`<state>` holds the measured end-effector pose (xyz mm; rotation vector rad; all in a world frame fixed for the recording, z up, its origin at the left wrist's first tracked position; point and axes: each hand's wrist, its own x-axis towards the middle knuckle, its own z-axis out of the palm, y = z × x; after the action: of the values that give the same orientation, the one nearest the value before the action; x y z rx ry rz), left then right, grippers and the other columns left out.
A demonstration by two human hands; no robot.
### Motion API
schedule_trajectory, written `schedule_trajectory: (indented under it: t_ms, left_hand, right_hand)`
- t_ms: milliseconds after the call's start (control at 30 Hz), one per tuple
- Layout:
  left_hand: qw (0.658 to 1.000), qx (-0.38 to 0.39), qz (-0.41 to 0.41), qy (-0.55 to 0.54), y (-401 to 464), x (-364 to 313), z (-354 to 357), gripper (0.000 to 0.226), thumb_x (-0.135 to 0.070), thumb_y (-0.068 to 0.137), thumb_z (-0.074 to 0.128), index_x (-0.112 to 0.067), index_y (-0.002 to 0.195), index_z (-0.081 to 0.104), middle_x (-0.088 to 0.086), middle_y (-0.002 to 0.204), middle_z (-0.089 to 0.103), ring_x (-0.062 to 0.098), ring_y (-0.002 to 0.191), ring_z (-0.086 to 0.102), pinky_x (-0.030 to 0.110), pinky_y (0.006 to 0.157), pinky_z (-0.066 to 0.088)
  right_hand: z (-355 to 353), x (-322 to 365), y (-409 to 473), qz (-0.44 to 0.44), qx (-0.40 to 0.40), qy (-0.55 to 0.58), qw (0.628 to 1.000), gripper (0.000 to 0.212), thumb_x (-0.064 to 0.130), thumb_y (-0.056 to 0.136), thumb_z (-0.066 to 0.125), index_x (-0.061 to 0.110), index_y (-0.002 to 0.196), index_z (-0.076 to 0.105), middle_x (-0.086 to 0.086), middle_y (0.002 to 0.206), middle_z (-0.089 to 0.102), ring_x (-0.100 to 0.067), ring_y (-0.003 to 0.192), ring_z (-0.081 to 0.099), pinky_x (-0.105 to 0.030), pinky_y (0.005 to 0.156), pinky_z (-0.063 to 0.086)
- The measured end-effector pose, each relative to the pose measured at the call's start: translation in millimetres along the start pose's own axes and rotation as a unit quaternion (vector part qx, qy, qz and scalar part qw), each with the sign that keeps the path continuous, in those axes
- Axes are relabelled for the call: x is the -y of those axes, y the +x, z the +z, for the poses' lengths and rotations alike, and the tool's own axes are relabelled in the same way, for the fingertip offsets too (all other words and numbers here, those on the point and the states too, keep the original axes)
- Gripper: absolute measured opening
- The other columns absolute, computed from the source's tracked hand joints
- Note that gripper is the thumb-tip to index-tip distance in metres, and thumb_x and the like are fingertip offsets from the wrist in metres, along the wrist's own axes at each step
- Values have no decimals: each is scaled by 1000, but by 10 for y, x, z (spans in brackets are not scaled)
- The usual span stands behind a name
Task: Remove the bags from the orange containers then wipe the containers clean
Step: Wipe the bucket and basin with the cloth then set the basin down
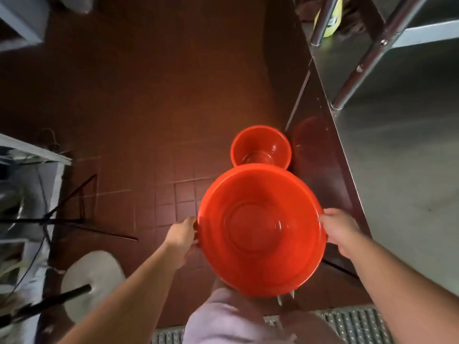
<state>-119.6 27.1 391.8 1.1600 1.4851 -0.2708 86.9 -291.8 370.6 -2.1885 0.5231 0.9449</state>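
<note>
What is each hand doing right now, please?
Left hand: grips the left rim of the large orange container.
Right hand: grips its right rim.

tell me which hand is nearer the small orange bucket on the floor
Roughly level, perhaps the right. The left hand and right hand grip opposite rims of the big orange basin; the small orange bucket stands beyond it, slightly rightward.
</note>
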Motion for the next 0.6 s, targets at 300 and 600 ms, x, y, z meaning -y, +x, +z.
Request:
schedule_trajectory:
  t_ms: [300,600]
  left_hand:
    - [984,46,46,163,1442,-87,324,15,-40,91,64,-50,87,74,-9,74,75,21,70,69,51,80,63]
    - [971,65,19,227,2730,396,1019,17,-38,96,61,-42,94,77,-8,81,78,24,77,74,43,81,64]
  right_hand:
    - [762,-483,706,68,-71,29,995,16,32,76,77,30,91,73,11,73,75,-14,70,73,-39,72,62]
    - [1464,-1386,1747,87,-67,49,993,9,19,85,71,23,78,75,-2,67,74,-22,67,67,-46,72,57]
